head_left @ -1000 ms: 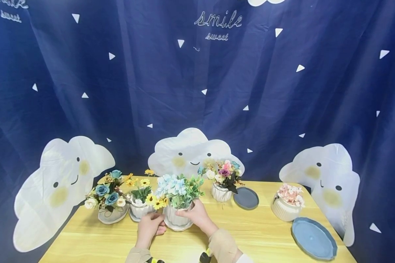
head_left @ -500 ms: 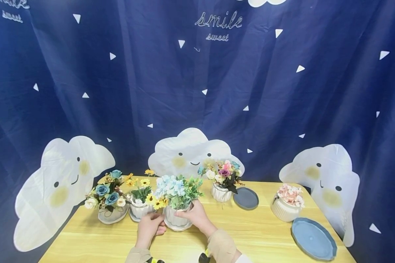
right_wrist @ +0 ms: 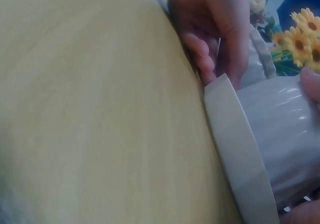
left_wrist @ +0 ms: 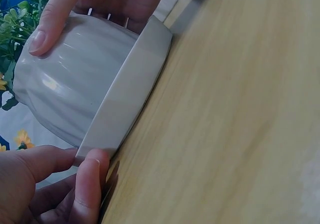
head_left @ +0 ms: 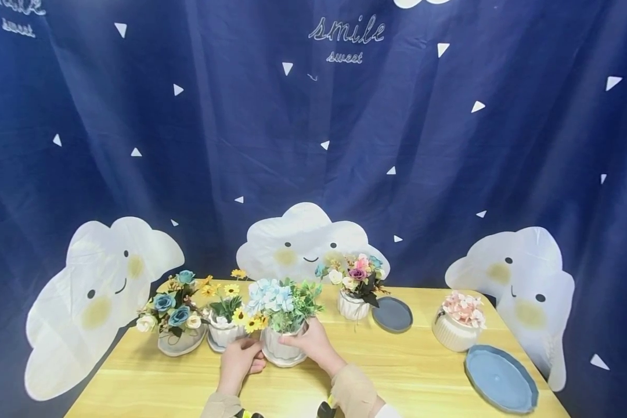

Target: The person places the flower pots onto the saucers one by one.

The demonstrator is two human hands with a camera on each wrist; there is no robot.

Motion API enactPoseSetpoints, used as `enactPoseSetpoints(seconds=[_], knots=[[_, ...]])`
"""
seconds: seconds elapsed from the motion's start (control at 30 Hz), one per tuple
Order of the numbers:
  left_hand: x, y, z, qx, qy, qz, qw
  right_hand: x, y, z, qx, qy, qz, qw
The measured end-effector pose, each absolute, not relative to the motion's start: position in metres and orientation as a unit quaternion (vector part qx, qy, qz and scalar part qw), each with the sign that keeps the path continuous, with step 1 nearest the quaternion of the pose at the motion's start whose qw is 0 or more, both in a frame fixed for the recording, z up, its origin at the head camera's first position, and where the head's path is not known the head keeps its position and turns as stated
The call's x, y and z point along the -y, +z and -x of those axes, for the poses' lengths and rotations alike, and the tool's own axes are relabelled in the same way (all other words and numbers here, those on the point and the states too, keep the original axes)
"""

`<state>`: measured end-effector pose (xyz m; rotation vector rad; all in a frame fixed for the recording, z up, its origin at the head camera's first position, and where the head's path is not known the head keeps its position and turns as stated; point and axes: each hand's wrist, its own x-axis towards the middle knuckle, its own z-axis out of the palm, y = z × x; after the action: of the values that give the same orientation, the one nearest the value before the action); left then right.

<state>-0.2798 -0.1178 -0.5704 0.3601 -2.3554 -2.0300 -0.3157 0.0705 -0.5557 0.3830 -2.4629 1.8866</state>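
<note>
In the head view, a white ribbed flowerpot [head_left: 273, 348] with pale blue flowers and green leaves stands on a white saucer [head_left: 286, 364] at the table's front middle. My right hand [head_left: 317, 348] grips the pot's right side, thumb across its front. Beside it, my left hand [head_left: 236, 361] has thumb and fingers at the saucer's left edge. The left wrist view shows those fingertips pinching the rim of the saucer [left_wrist: 125, 89], which lies on the wood. Seen from the right wrist, the pot [right_wrist: 280, 129] sits upright within the saucer's raised rim.
A pot with yellow flowers [head_left: 224, 335] stands close left, and one with blue roses [head_left: 179, 342] beyond it. Behind right are a mixed-flower pot [head_left: 352, 307] and a dark round saucer [head_left: 392, 315]. Farther right stand a pink-flower pot [head_left: 454, 332] and a blue saucer [head_left: 501, 379].
</note>
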Motion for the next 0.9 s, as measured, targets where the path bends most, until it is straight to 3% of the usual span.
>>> enactPoseSetpoints(seconds=[0.9], knots=[[0.117,-0.568,0.282,0.761,-0.637,-0.122,0.011,-0.071,-0.549,0.316,0.821,0.560,-0.108,0.006]])
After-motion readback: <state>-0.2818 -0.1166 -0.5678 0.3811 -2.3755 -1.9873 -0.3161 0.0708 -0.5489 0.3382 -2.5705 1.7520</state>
